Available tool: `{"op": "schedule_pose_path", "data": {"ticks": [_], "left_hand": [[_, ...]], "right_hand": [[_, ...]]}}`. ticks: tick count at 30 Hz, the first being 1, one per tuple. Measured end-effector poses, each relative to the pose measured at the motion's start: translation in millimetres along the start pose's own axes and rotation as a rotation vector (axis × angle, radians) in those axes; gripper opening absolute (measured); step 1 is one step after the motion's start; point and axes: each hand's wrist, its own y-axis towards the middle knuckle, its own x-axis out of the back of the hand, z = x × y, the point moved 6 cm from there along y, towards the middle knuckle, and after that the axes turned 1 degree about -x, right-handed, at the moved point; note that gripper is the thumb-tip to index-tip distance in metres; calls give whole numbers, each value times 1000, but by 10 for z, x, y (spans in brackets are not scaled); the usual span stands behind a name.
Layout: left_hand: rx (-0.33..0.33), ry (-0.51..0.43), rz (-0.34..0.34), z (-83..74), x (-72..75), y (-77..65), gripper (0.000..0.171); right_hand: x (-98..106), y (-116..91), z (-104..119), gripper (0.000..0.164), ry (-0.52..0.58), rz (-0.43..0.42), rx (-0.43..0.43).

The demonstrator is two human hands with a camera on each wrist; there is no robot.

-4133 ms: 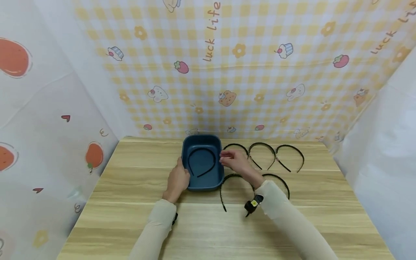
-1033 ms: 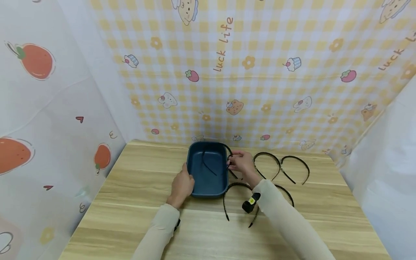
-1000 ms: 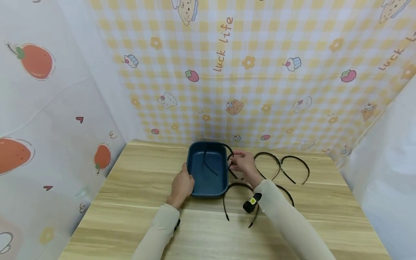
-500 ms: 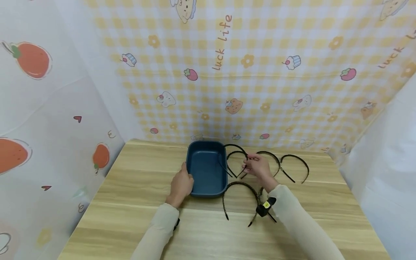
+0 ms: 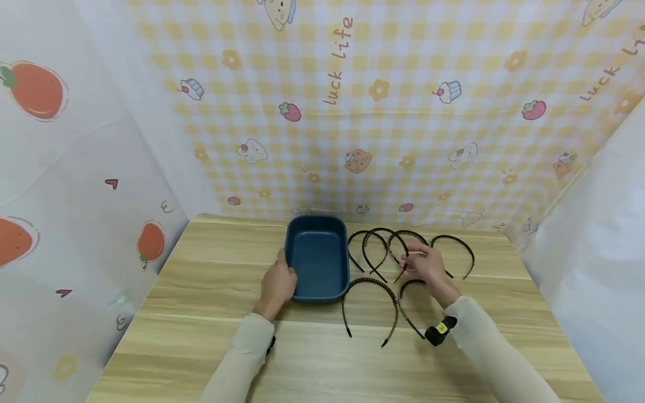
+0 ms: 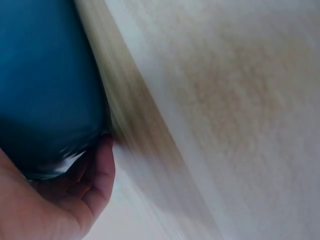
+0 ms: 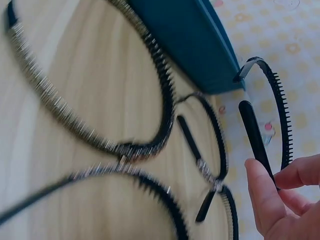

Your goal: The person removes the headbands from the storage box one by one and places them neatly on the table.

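A deep blue plastic bin [image 5: 316, 260] stands at the back middle of the table, with nothing inside it. My left hand [image 5: 278, 282] grips its left side; in the left wrist view the fingers [image 6: 104, 172] curl round its bottom edge. My right hand [image 5: 424, 266] pinches a black toothed headband [image 7: 285, 115] by one side between thumb and fingers. That headband is held right of the bin, above the back row, overlapping two headbands in the head view: the back left headband [image 5: 361, 231] and the back middle headband [image 5: 410, 232], partly hidden by my hand.
Another headband [image 5: 453, 237] lies at the back right. Nearer me are a front left headband [image 5: 370, 280] and a front right headband [image 5: 401, 302], the latter partly behind my right arm. A patterned cloth [image 5: 378, 140] hangs along the table's back edge.
My right hand reached to the bin, took the headband that was in it and carried it out to the right. My left hand has stayed on the bin. The head view has shifted slightly.
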Motion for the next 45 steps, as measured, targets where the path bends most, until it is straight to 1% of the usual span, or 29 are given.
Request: {"op": "schedule_pose_path", "data": {"ticks": [5,9,13,18,22,29,36,39,45], "left_hand": [[3,3,-5,18,-6,16,58],[10,-6,-8,21,-11,19,58],[9,-9,-17,21,-26,19,57],[11,-6,-9,21,-32,12,57],[5,-6,-4,16,-23,6,58],[-11,0,-6,7,-23,6,58],[-17,-9,5,9,-57,6,58],[-21,-10,-1,2,-51,8,58],[-16,-13,-1,1,-31,3,57]], "right_hand": [[196,-71,-69,41,-33,-11,20],[375,-83,-162,41,-24,-6,32],[580,-130,-256,43,-43,-11,30],[828,-214,-335,43,-77,-41,22],[989,-263,-404,42,-64,-54,7],[1216,-348,-507,43,-92,-75,12],[1398,-461,-657,43,-130,-60,-13],[1489,-510,-734,44,-154,-64,-27],[1652,-582,-848,42,-194,-87,-24]]}}
